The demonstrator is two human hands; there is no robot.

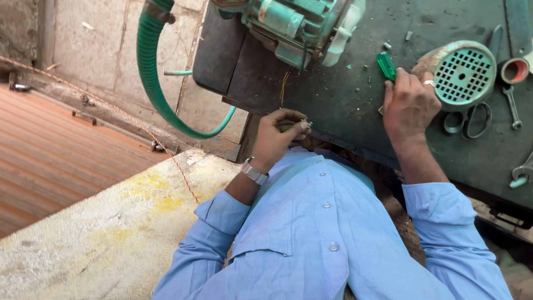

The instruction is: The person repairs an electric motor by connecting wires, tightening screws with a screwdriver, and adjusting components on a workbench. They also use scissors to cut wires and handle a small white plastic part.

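My left hand (276, 135) is at the near edge of the dark workbench (344, 105), its fingers pinched on a small metal part I cannot make out. My right hand (408, 103), a ring on one finger, rests on the bench top with its fingertips on a screwdriver with a green handle (386, 65). A turquoise electric motor (294, 25) sits at the back of the bench. Just right of my right hand lies its round turquoise fan cover (463, 74) with a grille.
Scissors (466, 121) lie under the fan cover, with a roll of tape (515, 70) and spanners (512, 106) further right. A green ribbed hose (152, 78) loops down at the left over a concrete floor. A concrete ledge (111, 233) lies at the lower left.
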